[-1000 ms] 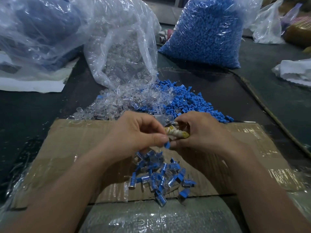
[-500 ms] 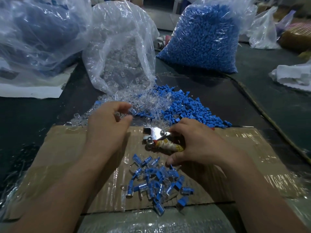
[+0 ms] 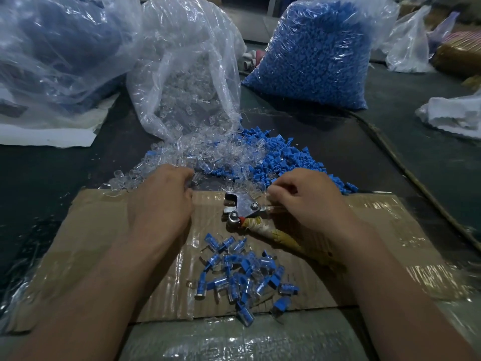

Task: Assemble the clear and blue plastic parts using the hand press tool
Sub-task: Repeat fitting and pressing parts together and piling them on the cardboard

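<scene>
Head view: the hands have parted, and the hand press tool (image 3: pixel 242 209) now lies on the cardboard (image 3: pixel 99 230) between them. The left hand (image 3: pixel 161 204) curls into the clear parts (image 3: pixel 208 157) and the right hand (image 3: pixel 304 201) curls by the blue parts (image 3: pixel 294 157). I cannot tell whether either holds anything. They are probably fetching the next pair.

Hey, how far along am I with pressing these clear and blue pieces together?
Done: a small heap of joined pieces lies on the cardboard. In hand: your left hand reaches into the loose clear pieces, your right hand is beside the loose blue pieces, and the press tool lies on the cardboard between them. Left: both loose piles and the full blue bag, so most of it.
</scene>
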A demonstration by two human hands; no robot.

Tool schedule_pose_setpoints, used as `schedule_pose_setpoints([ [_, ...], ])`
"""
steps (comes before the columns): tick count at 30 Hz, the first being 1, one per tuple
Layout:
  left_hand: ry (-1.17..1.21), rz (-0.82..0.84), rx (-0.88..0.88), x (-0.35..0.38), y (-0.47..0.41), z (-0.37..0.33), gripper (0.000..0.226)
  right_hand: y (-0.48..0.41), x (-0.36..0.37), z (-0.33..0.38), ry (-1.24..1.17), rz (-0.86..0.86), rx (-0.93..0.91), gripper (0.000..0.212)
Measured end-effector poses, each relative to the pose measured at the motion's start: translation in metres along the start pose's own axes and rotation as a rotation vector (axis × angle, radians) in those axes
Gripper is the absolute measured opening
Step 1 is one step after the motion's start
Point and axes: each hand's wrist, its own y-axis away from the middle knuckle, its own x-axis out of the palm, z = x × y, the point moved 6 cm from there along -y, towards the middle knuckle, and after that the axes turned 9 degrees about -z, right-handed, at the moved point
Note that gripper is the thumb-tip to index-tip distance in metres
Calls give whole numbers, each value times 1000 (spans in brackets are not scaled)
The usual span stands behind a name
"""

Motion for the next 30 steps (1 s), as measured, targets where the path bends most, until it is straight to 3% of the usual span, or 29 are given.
schedule_pose_setpoints([
  [6, 73, -52, -23, -2, -2, 1, 13, -12, 8, -11, 11, -84, 50, 29],
  [10, 341, -64, -79, -5, -1, -4, 6, -15, 14, -9, 76, -20, 51, 34],
  [14, 581, 29, -125, -5, 4, -11, 23, -17, 16, -11, 80, 4, 51, 20],
  [20, 870, 181, -265, 0, 9, -15, 22, -17, 14, -10, 35, -34, 24, 15],
  [25, 947, 207, -280, 2, 10, -17, 20, -15, 9, -9, 8, -122, 5, 16],
  [30, 952, 204, -263, 2, 10, -17, 18, -14, 12, -9, 1, -50, 13, 17],
])
